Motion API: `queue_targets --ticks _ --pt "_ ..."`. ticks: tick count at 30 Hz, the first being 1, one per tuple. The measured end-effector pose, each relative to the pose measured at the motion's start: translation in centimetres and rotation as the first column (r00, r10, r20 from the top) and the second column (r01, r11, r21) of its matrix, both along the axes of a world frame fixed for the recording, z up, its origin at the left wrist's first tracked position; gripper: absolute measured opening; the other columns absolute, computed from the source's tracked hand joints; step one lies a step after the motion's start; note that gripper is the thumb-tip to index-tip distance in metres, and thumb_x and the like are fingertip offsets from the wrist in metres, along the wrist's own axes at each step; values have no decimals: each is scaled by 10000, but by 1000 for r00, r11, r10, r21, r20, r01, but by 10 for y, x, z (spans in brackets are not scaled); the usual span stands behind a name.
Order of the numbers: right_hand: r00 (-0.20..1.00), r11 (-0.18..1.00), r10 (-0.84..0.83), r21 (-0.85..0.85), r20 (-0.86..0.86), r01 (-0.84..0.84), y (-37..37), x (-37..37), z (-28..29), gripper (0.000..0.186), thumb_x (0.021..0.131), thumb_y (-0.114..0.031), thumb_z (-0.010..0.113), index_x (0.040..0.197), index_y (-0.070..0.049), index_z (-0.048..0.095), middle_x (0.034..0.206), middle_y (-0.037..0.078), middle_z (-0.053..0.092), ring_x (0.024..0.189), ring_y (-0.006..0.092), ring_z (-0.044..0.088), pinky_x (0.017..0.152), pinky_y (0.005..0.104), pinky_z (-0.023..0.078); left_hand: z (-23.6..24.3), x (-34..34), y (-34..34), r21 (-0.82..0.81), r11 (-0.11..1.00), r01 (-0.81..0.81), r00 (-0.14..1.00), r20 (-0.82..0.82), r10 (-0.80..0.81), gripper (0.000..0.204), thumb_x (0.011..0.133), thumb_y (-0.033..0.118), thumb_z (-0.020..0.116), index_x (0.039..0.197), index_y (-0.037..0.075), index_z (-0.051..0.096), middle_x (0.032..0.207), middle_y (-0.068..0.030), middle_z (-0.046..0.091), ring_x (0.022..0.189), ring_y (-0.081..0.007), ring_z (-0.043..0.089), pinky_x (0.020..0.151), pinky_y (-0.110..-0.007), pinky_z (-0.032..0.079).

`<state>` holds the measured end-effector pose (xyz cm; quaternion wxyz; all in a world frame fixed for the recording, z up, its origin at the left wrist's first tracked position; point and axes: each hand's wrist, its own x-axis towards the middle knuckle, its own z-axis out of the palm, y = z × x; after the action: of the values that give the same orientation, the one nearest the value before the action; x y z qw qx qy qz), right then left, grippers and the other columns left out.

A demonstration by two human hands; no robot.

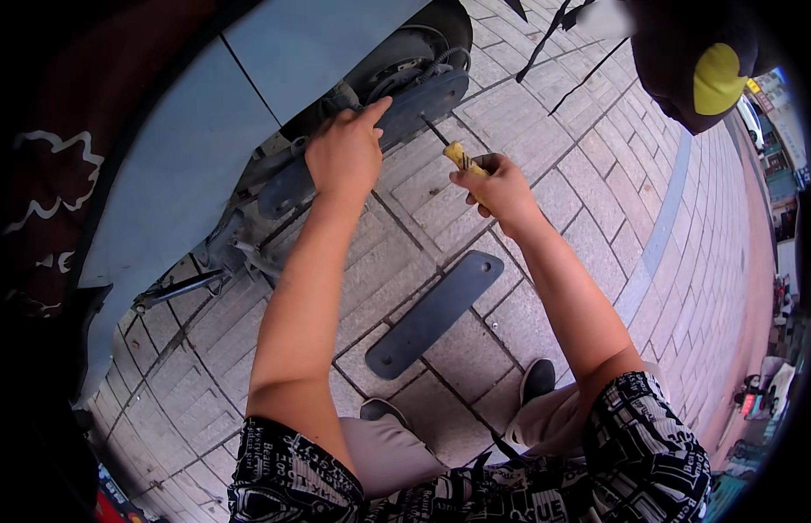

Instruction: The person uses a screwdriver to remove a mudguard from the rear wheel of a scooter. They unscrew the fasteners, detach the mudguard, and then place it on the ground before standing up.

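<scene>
The screwdriver (451,150) slants up and to the left, its dark shaft aimed at the dark metal plate (371,139) bolted low on the pale blue scooter (275,52), near the rear wheel (423,44). Its handle is yellow and mostly hidden. The right hand (497,185) clamps its fingers around that handle, forearm stretched forward. The left hand (344,152) presses flat on the plate, index finger extended, other fingers together. A loose dark plate (433,314) lies on the paving (580,157) between the forearms.
</scene>
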<state>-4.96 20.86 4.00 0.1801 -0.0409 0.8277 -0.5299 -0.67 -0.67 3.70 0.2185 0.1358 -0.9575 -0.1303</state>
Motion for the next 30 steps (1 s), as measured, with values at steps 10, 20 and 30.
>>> queue_targets --ticks 10,20,30 --pt "668 838 321 530 -671 130 4 13 -14 242 872 -214 601 1021 -24 585 876 142 636 733 312 619 614 404 496 -3 -1 5 -75 996 -43 999 -34 40 470 836 246 664 1275 375 558 880 -48 615 865 -259 619 761 -414 485" --pt "868 891 126 -440 481 115 11 -8 -12 345 912 -292 611 1026 32 580 857 82 619 655 129 589 500 258 444 -4 -3 1 -36 998 -49 998 23 50 474 844 265 658 1298 323 538 959 -63 638 948 -277 613 825 -434 466" --pt "771 816 274 564 -575 130 -5 19 -11 291 869 -288 634 1056 -68 596 927 151 641 845 362 619 707 436 493 -16 4 -1 67 997 -29 1000 -7 30 447 831 255 666 1267 271 567 966 -54 636 928 -271 623 770 -413 487"
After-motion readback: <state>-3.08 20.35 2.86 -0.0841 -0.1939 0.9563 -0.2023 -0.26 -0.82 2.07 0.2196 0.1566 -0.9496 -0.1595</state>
